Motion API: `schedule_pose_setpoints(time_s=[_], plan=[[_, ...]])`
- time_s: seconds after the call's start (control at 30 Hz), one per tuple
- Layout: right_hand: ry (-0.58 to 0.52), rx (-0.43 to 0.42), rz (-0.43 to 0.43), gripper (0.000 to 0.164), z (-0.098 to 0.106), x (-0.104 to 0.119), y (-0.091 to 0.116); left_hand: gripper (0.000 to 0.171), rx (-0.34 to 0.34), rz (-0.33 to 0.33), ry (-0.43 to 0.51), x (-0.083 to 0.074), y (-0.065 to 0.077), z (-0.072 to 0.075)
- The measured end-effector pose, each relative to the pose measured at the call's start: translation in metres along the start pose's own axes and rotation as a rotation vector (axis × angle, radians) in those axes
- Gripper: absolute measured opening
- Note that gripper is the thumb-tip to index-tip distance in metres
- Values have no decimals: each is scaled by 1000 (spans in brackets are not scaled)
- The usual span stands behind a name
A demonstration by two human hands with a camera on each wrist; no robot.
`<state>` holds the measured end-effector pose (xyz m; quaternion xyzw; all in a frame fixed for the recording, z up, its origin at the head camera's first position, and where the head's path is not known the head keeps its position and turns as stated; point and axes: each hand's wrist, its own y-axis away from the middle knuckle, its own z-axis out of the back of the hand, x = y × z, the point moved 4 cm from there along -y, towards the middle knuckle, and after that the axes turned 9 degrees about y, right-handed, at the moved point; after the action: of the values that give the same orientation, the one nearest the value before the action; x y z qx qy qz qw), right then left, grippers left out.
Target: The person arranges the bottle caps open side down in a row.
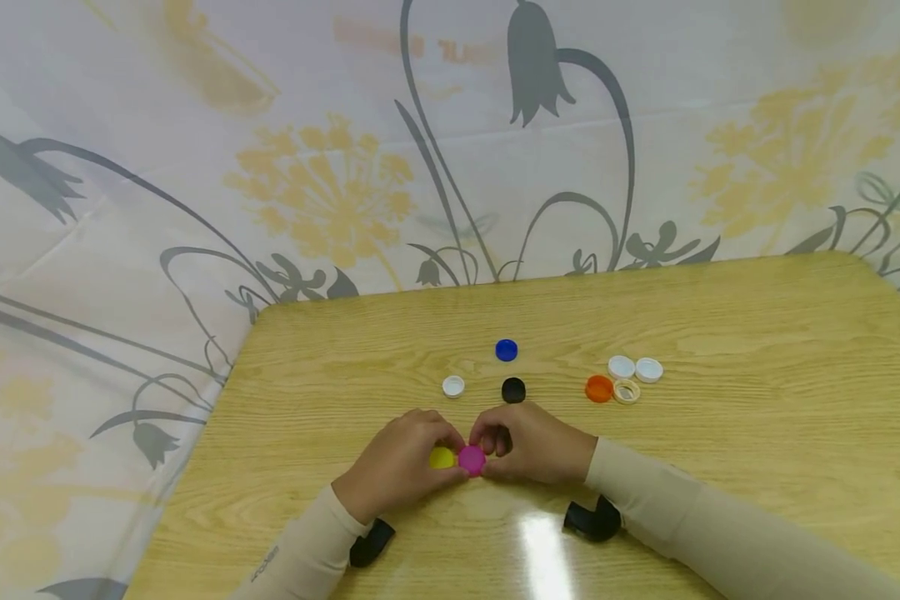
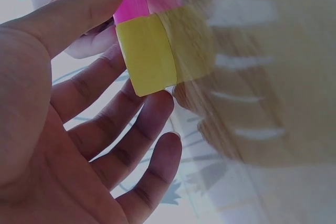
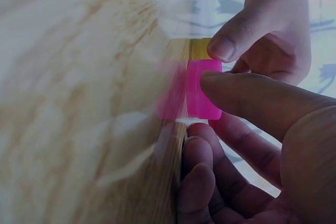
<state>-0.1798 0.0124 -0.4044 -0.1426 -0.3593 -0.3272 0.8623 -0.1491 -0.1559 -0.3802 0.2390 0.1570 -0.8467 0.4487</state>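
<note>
Side by side on the wooden table sit a yellow bottle cap (image 1: 442,457) and a pink bottle cap (image 1: 472,460), touching or nearly so. My left hand (image 1: 401,462) curls thumb and fingers round the yellow cap, its thumb tip reaching the pink cap's edge. With thumb and index finger, my right hand (image 1: 534,443) pinches the pink cap from the other side; its other fingers are curled in. The left wrist view shows the yellow cap's side (image 2: 148,56) between the left thumb and fingers. In the right wrist view, the right thumb lies against the pink cap (image 3: 205,100).
Beyond the hands lie a black cap (image 1: 513,390), a small white cap (image 1: 453,387) and a blue cap (image 1: 506,350). Farther right, an orange cap (image 1: 599,388), a cream ring-like cap (image 1: 627,392) and two white caps (image 1: 649,370) form a cluster. Patterned cloth (image 1: 450,167) hangs behind the table.
</note>
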Motion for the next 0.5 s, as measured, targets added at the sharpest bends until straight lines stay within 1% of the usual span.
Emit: schedule_pose_setpoints(time_s=[0.3, 0.5], plan=[[-6, 2, 8, 15, 1, 0, 0, 20, 2, 2, -22, 0, -1, 0], [-21, 14, -1, 16, 1, 0, -1, 21, 10, 9, -26, 0, -1, 0]])
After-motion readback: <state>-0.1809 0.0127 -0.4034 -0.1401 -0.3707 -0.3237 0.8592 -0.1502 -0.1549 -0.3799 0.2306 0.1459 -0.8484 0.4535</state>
